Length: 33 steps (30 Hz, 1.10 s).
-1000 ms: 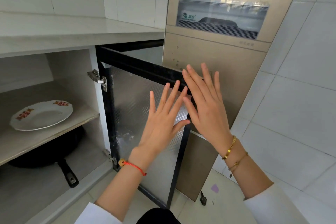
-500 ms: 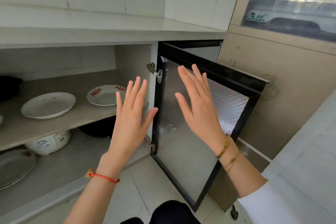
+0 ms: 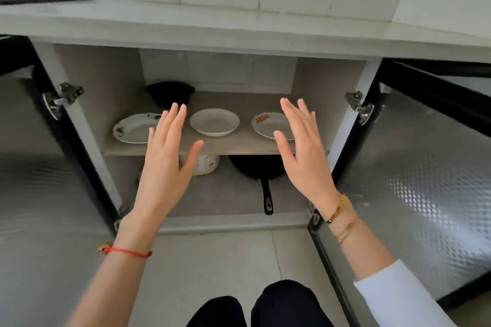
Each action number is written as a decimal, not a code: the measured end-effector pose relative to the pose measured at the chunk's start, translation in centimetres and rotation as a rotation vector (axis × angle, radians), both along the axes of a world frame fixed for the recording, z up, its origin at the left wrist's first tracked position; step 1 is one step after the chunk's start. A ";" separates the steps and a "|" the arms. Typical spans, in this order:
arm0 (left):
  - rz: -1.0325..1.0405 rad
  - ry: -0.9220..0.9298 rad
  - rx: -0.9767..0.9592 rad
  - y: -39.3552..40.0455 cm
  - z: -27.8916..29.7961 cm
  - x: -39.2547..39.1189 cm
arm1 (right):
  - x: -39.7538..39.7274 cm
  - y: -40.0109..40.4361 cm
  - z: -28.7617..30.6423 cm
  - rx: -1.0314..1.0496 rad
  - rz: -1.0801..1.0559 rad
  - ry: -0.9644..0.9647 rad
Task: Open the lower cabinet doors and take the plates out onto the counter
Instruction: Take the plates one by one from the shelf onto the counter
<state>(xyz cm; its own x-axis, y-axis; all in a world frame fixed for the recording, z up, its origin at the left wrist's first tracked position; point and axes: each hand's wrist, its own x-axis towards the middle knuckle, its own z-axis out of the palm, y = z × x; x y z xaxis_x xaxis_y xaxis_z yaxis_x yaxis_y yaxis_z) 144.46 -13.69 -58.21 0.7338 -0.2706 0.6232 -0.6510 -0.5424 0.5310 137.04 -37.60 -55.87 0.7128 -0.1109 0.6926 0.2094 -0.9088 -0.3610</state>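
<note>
Plates: three sit in a row on the cabinet shelf (image 3: 239, 147) — left plate (image 3: 131, 129), middle plate (image 3: 214, 121), right plate (image 3: 268, 125). Left hand (image 3: 166, 164) and right hand (image 3: 303, 156) hover spread, empty, before the shelf. Both doors stand open.

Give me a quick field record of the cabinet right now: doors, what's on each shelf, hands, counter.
doors: left door and right door both swung open
upper shelf: three plates in a row, blue-patterned plate, plain white plate, red-marked plate; a black item behind
lower shelf: black pan, white pot
left hand: open, empty, in front of the shelf
right hand: open, empty
counter: no plates on it
</note>
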 end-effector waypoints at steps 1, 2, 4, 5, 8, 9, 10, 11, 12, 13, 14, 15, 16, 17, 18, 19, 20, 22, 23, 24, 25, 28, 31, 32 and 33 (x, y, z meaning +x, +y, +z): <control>0.027 0.003 0.001 1.0 0.0 -0.1 | 0.6 0.8 -0.2 0.008 0.027 0.001; 0.057 0.002 0.005 2.0 -0.1 -0.3 | 1.2 1.5 -0.5 0.015 0.053 0.005; 0.112 -0.008 0.015 3.7 -0.1 -0.5 | 2.1 2.9 -0.9 0.026 0.100 0.013; 0.135 -0.014 0.016 4.5 -0.1 -0.6 | 2.6 3.5 -1.1 0.032 0.123 0.016; 0.203 -0.034 0.016 6.6 -0.2 -0.9 | 3.7 5.2 -1.6 0.048 0.183 0.032; 0.223 -0.035 0.020 7.2 -0.3 -0.9 | 4.1 5.7 -1.8 0.054 0.199 0.043; 0.242 -0.032 0.024 7.7 -0.4 -0.8 | 4.4 6.1 -1.9 0.058 0.213 0.054; 0.259 -0.029 0.027 8.2 -0.6 -0.7 | 4.7 6.6 -2.1 0.059 0.224 0.066; 0.273 -0.028 0.028 8.7 -0.7 -0.6 | 5.0 7.0 -2.2 0.058 0.233 0.079; 0.286 -0.028 0.027 9.1 -0.9 -0.4 | 5.3 7.4 -2.4 0.054 0.240 0.092; 0.298 -0.030 0.026 9.4 -1.0 -0.2 | 5.6 7.7 -2.6 0.049 0.246 0.105; 0.308 -0.031 0.026 9.7 -1.2 0.0 | 6.0 8.0 -2.7 0.046 0.250 0.117; 0.317 -0.030 0.025 10.0 -1.4 0.2 | 6.3 8.3 -2.8 0.043 0.251 0.130; 0.325 -0.026 0.024 10.3 -1.6 0.4 | 6.6 8.6 -2.9 0.040 0.251 0.140; 0.331 -0.017 0.024 10.6 -1.7 0.6 | 7.0 8.9 -3.0 0.035 0.251 0.148; 0.333 -0.005 0.026 10.9 -1.9 0.8 | 7.3 9.2 -3.2 0.030 0.253 0.155; 0.331 0.001 0.032 11.2 -2.2 1.0 | 7.6 9.4 -3.3 0.028 0.257 0.161; 0.322 0.003 0.044 11.7 -2.6 1.3 | 8.2 9.9 -3.6 0.031 0.265 0.178; 0.322 0.008 0.046 12.1 -2.8 1.5 | 8.6 10.2 -3.7 0.039 0.269 0.187; 0.324 0.022 0.046 12.4 -2.8 1.7 | 8.9 10.5 -3.8 0.049 0.272 0.199; 0.328 0.044 0.047 12.7 -2.9 1.9 | 9.3 10.7 -3.8 0.059 0.273 0.210; 0.346 0.129 0.044 13.5 -3.1 2.8 | 10.6 11.6 -3.7 0.056 0.262 0.235; 0.361 0.187 0.029 13.9 -3.4 4.1 | 12.0 12.5 -3.8 0.069 0.255 0.248; 0.365 0.197 0.026 13.9 -3.5 4.6 | 12.6 12.7 -3.9 0.077 0.255 0.249; 0.370 0.210 0.023 13.9 -3.6 5.1 | 13.2 13.0 -4.1 0.083 0.258 0.252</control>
<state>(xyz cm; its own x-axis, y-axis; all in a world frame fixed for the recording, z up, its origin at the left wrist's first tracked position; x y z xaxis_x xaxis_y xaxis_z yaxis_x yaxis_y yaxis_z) 149.61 0.22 -61.84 0.8943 0.0226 0.4470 -0.2894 -0.7326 0.6161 150.22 -24.64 -59.94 0.8716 0.0466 0.4881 0.3232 -0.8033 -0.5003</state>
